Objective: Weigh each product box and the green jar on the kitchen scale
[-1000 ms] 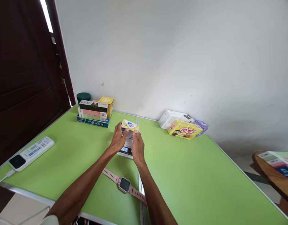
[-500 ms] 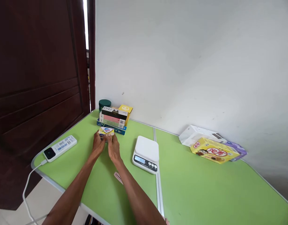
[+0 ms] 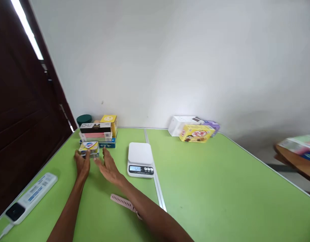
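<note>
My left hand (image 3: 82, 164) is at the near left corner of a small yellow box (image 3: 94, 146) with a shield-shaped logo, thumb on the front and fingers along the left side. It appears to lie on another small box, partly hidden by the hand. My right hand (image 3: 109, 168) is apart from them on the right, fingers stretched and thumb spread, holding nothing. Just behind stand stacked flat boxes (image 3: 94, 136), a blue box (image 3: 109, 144) at the bottom, a yellow carton (image 3: 114, 121) and a green-lidded container (image 3: 84, 119).
A white digital scale (image 3: 140, 154) with a lit display sits right of my hands. A pink strap (image 3: 122, 201) lies near my right forearm. A white device (image 3: 35, 193) with a cable is at left. By the wall are a yellow snack box (image 3: 197, 133), white box (image 3: 178, 124) and purple pack (image 3: 212, 126).
The view has swung right, bringing a brown surface into sight. My right hand has come away from the small box and opened; my left remains at it. The scale's display has changed.
</note>
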`<state>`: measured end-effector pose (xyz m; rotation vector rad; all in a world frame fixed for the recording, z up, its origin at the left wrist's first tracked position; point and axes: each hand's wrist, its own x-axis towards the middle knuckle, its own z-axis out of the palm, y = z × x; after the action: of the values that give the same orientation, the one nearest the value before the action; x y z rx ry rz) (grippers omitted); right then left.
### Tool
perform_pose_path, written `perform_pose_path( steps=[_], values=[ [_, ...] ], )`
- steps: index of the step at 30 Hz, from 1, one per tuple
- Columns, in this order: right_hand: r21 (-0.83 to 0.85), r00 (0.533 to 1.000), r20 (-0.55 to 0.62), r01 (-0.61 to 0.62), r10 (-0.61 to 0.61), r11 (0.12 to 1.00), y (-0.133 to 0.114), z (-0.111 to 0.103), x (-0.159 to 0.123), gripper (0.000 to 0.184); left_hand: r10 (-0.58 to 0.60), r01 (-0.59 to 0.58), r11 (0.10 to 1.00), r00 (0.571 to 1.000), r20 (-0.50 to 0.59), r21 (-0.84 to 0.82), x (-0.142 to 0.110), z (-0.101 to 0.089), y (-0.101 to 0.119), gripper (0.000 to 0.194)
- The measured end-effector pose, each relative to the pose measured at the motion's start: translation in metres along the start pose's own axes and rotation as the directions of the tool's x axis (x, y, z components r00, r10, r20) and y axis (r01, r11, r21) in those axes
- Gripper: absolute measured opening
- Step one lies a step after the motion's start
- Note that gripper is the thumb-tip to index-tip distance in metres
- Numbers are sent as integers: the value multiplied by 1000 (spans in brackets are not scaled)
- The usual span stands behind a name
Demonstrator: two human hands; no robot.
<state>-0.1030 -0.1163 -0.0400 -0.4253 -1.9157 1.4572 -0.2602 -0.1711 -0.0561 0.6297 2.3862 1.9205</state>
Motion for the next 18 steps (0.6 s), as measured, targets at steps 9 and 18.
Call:
perform_pose_path(
  steps=[9,18],
  values=[
    [-244,614,-780,-119,-122,962,26,-243,-122,61,506,-509,860,839,199,-39,-123,54,108,91],
    [-47,106,-994,-302,-15,952,75,-428,-119,61,191,-143,981,550,813,-133,-275,256,147,86]
  ],
)
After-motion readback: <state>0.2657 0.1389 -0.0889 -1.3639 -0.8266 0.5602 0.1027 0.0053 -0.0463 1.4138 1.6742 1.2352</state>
